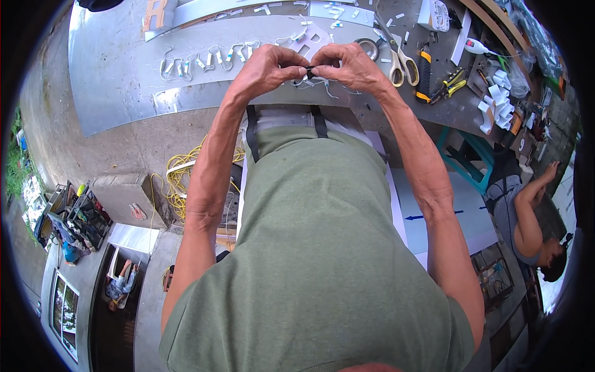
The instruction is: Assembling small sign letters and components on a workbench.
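Black piece point(310, 73) sits pinched between left hand point(268, 69) and right hand point(351, 67); left of the grip, wired string point(211, 60) looks joined, loose wires point(331, 93) nearer the body seem unfinished.

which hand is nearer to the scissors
Right: the right hand is just left of the scissors, while the left hand is farther left, beyond the right one.

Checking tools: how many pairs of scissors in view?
1: the cream-handled scissors, to the right of the right hand, between the tape roll and the yellow-and-black tool. Others may be hidden.
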Demonstrator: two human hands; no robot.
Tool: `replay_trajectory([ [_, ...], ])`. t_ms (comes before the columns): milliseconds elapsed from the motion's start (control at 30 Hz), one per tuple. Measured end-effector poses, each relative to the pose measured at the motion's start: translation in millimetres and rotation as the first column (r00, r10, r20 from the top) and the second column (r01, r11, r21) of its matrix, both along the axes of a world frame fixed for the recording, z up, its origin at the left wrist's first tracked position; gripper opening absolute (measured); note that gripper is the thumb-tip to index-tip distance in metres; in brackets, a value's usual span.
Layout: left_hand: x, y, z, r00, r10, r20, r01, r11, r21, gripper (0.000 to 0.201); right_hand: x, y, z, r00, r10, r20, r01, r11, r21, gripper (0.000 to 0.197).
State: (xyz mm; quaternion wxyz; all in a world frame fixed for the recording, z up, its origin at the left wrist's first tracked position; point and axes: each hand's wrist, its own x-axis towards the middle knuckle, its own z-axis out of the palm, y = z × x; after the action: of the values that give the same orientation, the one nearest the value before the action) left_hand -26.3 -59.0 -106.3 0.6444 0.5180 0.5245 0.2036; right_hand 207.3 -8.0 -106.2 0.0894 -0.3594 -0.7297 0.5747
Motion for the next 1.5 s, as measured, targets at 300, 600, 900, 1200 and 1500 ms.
replay_trajectory([
  [300, 5, 4, 10, 0.994, -0.056, -0.098, 0.06, 0.998, 0.036, 0.026, 5, 1, 1, 1.0, -0.028, -0.005, 0.027, 0.986, -0.163, 0.02],
  [600, 13, -5, 13, 0.957, 0.044, -0.287, 0.052, 0.947, 0.317, 0.019, 11, 15, 0, 0.996, -0.064, -0.062, 0.022, 0.849, -0.528, 0.036],
  [900, 22, -5, 21, 0.907, 0.066, -0.416, 0.198, 0.804, 0.56, 0.011, 6, 21, -9, 0.999, 0.048, 0.009, -0.034, 0.813, -0.582, 0.037],
  [1200, 24, -3, 20, 0.903, -0.008, -0.43, 0.267, 0.794, 0.546, 0.012, 7, 26, -3, 0.993, 0.116, -0.009, -0.104, 0.849, -0.518, 0.036],
  [1500, 19, 1, 22, 0.942, -0.163, -0.294, 0.265, 0.9, 0.348, 0.015, 8, 26, -6, 0.972, 0.232, -0.031, -0.221, 0.866, -0.447, 0.033],
])
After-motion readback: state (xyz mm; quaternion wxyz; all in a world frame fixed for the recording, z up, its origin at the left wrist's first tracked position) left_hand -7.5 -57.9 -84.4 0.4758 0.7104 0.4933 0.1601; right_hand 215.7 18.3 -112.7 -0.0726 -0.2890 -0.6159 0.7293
